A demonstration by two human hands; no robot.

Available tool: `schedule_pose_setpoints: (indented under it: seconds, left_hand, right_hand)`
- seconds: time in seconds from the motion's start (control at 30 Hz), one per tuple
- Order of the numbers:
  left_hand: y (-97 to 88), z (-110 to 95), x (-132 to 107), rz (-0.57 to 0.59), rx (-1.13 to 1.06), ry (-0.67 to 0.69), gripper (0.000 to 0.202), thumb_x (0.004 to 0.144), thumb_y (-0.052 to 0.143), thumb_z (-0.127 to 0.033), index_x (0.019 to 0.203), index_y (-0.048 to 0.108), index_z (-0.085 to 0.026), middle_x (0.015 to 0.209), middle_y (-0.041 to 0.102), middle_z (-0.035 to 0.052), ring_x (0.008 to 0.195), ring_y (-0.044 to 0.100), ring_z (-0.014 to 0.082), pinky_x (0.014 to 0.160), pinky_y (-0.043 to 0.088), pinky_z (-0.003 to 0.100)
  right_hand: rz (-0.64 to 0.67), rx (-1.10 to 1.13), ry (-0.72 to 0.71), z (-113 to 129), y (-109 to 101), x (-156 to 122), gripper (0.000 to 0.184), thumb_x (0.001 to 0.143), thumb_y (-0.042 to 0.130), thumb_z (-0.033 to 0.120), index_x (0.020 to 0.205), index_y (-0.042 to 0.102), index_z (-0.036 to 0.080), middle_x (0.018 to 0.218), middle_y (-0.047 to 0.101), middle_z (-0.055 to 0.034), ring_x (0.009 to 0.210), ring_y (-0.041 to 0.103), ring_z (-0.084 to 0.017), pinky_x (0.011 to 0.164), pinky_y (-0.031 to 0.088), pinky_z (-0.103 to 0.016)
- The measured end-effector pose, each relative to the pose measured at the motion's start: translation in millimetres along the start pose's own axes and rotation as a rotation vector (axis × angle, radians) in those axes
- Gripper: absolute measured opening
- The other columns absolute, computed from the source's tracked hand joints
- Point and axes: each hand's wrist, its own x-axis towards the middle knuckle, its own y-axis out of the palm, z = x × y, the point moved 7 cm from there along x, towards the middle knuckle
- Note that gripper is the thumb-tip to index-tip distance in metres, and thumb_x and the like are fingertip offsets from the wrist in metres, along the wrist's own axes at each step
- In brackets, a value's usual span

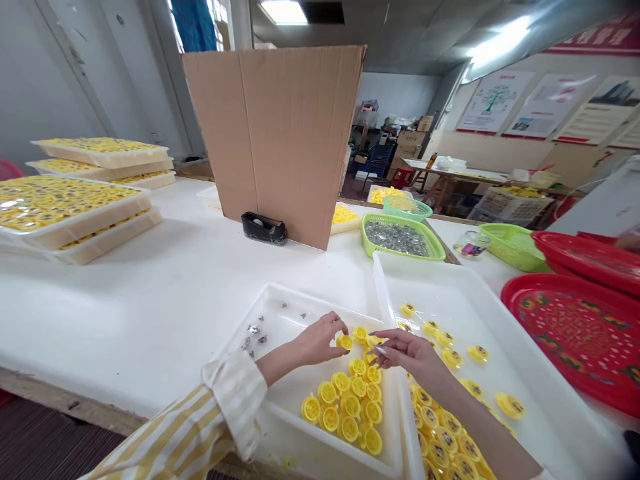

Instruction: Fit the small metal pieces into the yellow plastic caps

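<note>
We pinch yellow plastic cap (pixel 344 342) in left hand (pixel 317 340), grip narrow; right hand (pixel 410 353) also narrow, holding unclear. Loose cap pile (pixel 347 410) sits at near end of white tray (pixel 280 297), by front edge of tabletop (pixel 125 313); second tray (pixel 480 293) adjoins, keeping both within our reach.

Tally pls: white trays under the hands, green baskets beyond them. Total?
White trays: 2
Green baskets: 3
Total: 5
</note>
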Motion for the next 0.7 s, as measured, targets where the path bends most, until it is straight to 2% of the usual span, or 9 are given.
schedule_pose_setpoints:
  seconds: [0.1, 0.17, 0.33, 0.43, 0.57, 0.63, 0.7]
  left_hand:
    - [-16.0, -11.2, -28.8, -0.033, -0.143, -0.067, 0.030, 0.082, 0.057, -0.036, 0.107, 0.048, -0.023, 0.106, 0.059, 0.0039, 0.085, 0.059, 0.0160, 0.075, 0.049, 0.030]
    - [-20.0, -22.6, -50.4, -0.044, -0.295, -0.120, 0.030, 0.080, 0.058, -0.036, 0.105, 0.047, -0.023, 0.099, 0.060, 0.0016, 0.079, 0.057, 0.0147, 0.070, 0.047, 0.029]
    - [-9.6, -52.2, -91.3, -0.074, -0.667, -0.196, 0.027, 0.076, 0.065, -0.031, 0.098, 0.053, -0.020, 0.091, 0.060, -0.0009, 0.079, 0.053, 0.0123, 0.074, 0.043, 0.027]
    - [4.5, -65.5, -100.6, -0.042, -0.931, -0.187, 0.026, 0.078, 0.065, -0.029, 0.100, 0.057, -0.017, 0.091, 0.062, 0.0018, 0.081, 0.053, 0.0125, 0.077, 0.043, 0.027]
    - [15.3, -78.7, -106.1, 0.034, -1.239, -0.134, 0.029, 0.082, 0.063, -0.031, 0.105, 0.056, -0.015, 0.087, 0.058, 0.0027, 0.079, 0.054, 0.0124, 0.074, 0.045, 0.028]
    - [17.5, -79.7, -109.9, 0.064, -1.243, -0.143, 0.027, 0.084, 0.059, -0.031, 0.106, 0.055, -0.015, 0.086, 0.054, 0.0012, 0.076, 0.051, 0.0108, 0.072, 0.045, 0.026]
    - [18.2, -78.0, -114.2, 0.081, -1.151, -0.160, 0.023, 0.086, 0.055, -0.027, 0.106, 0.055, -0.016, 0.086, 0.050, -0.0007, 0.074, 0.047, 0.0094, 0.071, 0.043, 0.025]
  right_hand:
    - [-0.055, 0.116, 0.073, 6.6, 9.5, -17.1, 0.046, 0.067, 0.076, 0.049, 0.102, 0.065, 0.020, 0.077, 0.070, -0.0037, 0.066, 0.067, -0.018, 0.068, 0.056, -0.036]
    - [-0.070, 0.188, 0.109, 9.4, 18.4, -28.9, 0.043, 0.067, 0.077, 0.047, 0.098, 0.065, 0.019, 0.077, 0.069, -0.0041, 0.067, 0.067, -0.018, 0.067, 0.056, -0.034]
    - [-0.005, 0.278, 0.137, 10.6, 40.3, -46.6, 0.040, 0.071, 0.075, 0.043, 0.101, 0.064, 0.019, 0.071, 0.064, -0.0003, 0.060, 0.062, -0.014, 0.060, 0.053, -0.030]
    - [0.114, 0.235, 0.096, 13.9, 53.3, -49.1, 0.041, 0.076, 0.071, 0.043, 0.108, 0.060, 0.020, 0.069, 0.061, 0.0013, 0.056, 0.059, -0.013, 0.056, 0.052, -0.030]
    - [0.216, 0.094, 0.072, 14.7, 65.4, -52.3, 0.033, 0.079, 0.068, 0.044, 0.097, 0.063, 0.018, 0.070, 0.059, 0.0001, 0.055, 0.054, -0.010, 0.051, 0.046, -0.025]
    - [0.226, 0.042, 0.068, 12.7, 68.8, -54.5, 0.032, 0.081, 0.066, 0.044, 0.098, 0.063, 0.017, 0.073, 0.060, -0.0009, 0.058, 0.052, -0.009, 0.053, 0.043, -0.022]
    - [0.237, 0.031, 0.063, 9.6, 72.0, -56.5, 0.033, 0.083, 0.063, 0.045, 0.101, 0.063, 0.018, 0.076, 0.060, -0.0017, 0.060, 0.051, -0.009, 0.054, 0.043, -0.022]
